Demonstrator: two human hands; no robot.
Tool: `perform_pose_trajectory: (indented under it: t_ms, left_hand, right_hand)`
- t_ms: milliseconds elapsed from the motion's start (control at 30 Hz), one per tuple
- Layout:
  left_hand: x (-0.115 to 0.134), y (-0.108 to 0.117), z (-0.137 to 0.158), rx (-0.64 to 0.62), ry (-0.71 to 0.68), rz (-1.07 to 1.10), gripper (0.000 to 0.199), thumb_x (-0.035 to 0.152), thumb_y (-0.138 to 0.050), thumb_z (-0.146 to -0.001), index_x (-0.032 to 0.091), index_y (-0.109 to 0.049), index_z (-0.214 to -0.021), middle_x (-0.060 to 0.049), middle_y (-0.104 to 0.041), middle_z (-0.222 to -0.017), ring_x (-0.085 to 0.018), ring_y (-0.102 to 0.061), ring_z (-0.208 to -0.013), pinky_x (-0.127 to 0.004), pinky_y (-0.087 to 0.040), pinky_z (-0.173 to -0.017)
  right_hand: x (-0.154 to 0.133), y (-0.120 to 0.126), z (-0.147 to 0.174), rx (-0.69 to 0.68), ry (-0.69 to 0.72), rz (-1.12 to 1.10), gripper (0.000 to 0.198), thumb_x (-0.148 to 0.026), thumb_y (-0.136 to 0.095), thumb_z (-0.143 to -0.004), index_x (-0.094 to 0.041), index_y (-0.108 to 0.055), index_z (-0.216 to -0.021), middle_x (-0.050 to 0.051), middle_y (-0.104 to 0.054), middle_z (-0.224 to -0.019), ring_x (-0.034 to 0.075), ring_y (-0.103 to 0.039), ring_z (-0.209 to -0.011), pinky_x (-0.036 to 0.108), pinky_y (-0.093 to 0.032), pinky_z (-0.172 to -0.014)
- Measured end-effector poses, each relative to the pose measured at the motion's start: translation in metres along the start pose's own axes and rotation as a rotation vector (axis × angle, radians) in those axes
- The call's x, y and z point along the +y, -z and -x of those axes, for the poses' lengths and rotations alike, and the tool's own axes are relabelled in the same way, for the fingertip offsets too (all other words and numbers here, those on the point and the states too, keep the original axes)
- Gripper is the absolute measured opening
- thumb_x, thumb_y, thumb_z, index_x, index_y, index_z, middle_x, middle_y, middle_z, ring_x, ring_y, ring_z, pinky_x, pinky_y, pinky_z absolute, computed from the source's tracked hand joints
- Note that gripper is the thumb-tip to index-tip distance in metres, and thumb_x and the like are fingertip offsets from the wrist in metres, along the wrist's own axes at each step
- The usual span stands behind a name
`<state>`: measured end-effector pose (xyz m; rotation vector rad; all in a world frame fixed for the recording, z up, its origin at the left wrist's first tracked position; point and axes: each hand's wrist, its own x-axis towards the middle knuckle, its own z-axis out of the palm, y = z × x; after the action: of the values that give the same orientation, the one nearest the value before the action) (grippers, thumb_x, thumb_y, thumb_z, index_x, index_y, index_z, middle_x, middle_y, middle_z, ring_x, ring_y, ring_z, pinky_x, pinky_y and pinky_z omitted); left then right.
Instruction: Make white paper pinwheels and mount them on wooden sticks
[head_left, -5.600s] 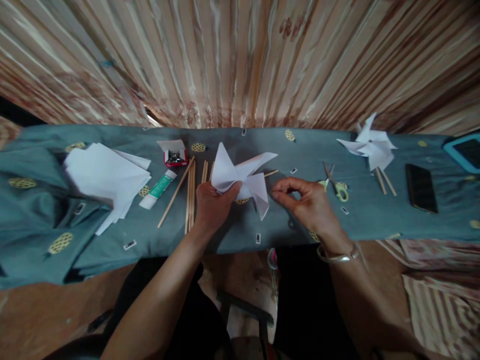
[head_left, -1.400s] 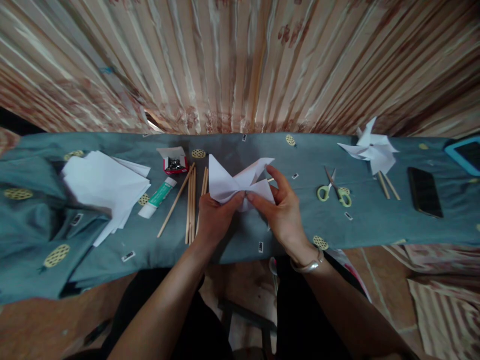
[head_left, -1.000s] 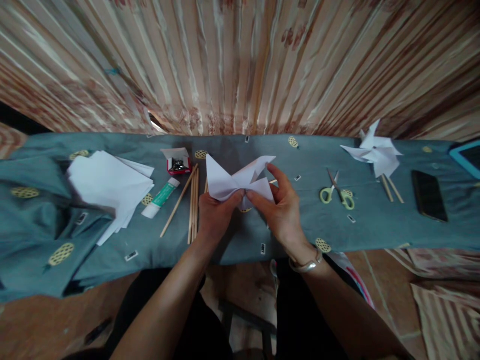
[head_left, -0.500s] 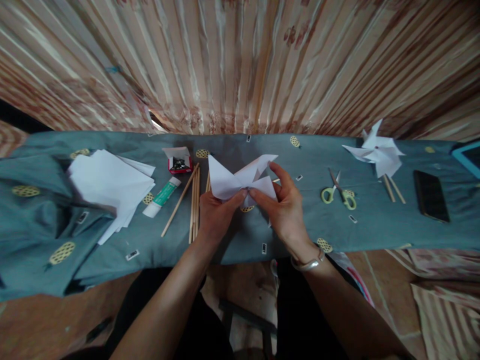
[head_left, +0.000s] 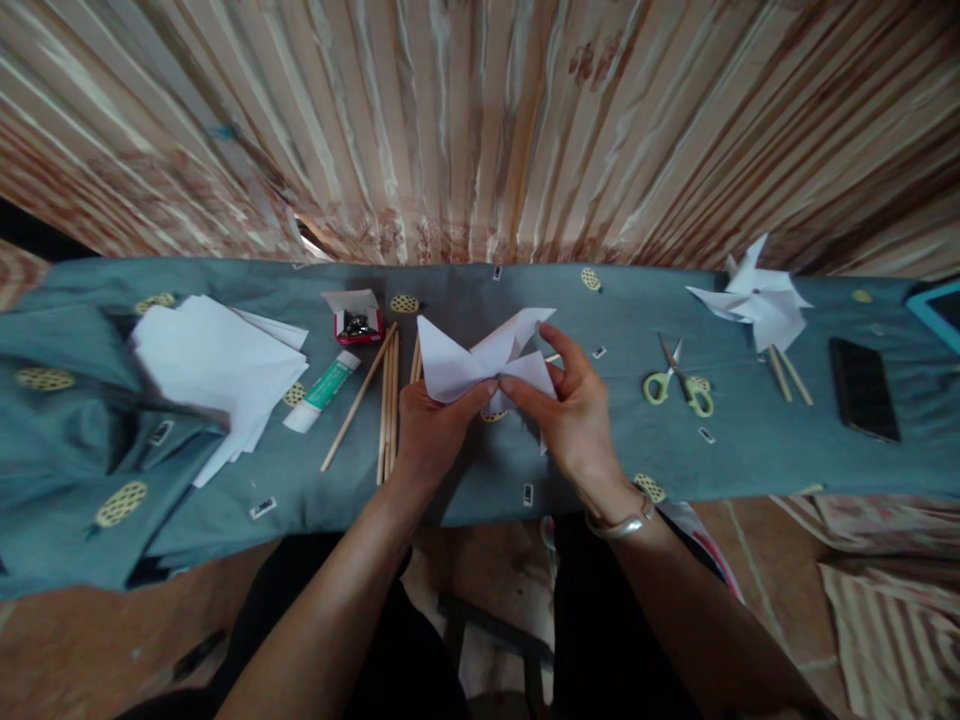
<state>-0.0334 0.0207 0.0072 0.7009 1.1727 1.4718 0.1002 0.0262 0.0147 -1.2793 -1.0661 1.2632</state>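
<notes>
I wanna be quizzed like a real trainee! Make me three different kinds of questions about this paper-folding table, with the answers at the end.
1. True or false: the left hand and the right hand are both touching the folded white paper.

2. Which of these lies closest to the black phone?
A) the stack of white sheets
B) the pinwheel with two sticks by it
C) the green-and-white tube

3. Fill in the blank: the lid of the small red box is ____.

Key: 1. True. 2. B. 3. Open.
</notes>
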Motion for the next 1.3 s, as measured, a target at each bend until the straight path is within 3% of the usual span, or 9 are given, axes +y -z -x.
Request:
perform_pose_trajectory:
  t_ms: [233, 967, 1300]
  left_hand:
    - [-0.0023, 0.0014, 0.0006, -0.025, 0.052, 0.007, 0.014, 0.017, -0.085, -0.056, 0.017, -0.076, -0.067, -0.001, -0.076, -0.068, -0.015, -0.068, -0.061, -0.027, -0.056, -0.063]
    - [-0.0034, 0.0017, -0.0004, -0.018, 0.024, -0.105, 0.01, 0.017, -0.082, -0.058, 0.015, -0.075, -0.065, 0.0, -0.073, -0.063, -0.014, -0.065, -0.057, -0.025, -0.053, -0.058]
    - [-0.0042, 0.0016, 0.0011, -0.03, 0.039, -0.078, 0.011, 0.019, -0.082, -0.06, 0.017, -0.077, -0.069, -0.001, -0.075, -0.068, -0.015, -0.067, -0.062, -0.027, -0.054, -0.064]
  right_hand:
    - [0.0016, 0.0017, -0.0031, 0.019, -0.066, -0.108, 0.083, -0.034, -0.091, -0.056, -0.026, -0.051, -0.128, -0.005, -0.072, -0.078, 0.016, -0.067, -0.063, 0.031, -0.057, -0.059]
    - [0.0058, 0.0028, -0.0067, -0.001, -0.136, -0.201, 0.061, -0.031, -0.091, -0.054, -0.024, -0.06, -0.106, -0.005, -0.073, -0.074, 0.014, -0.067, -0.06, 0.029, -0.057, -0.06]
    - [0.0021, 0.0001, -0.006, -0.007, -0.135, -0.213, 0.061, -0.033, -0.092, -0.052, -0.023, -0.06, -0.103, -0.006, -0.073, -0.072, 0.012, -0.066, -0.06, 0.027, -0.057, -0.061]
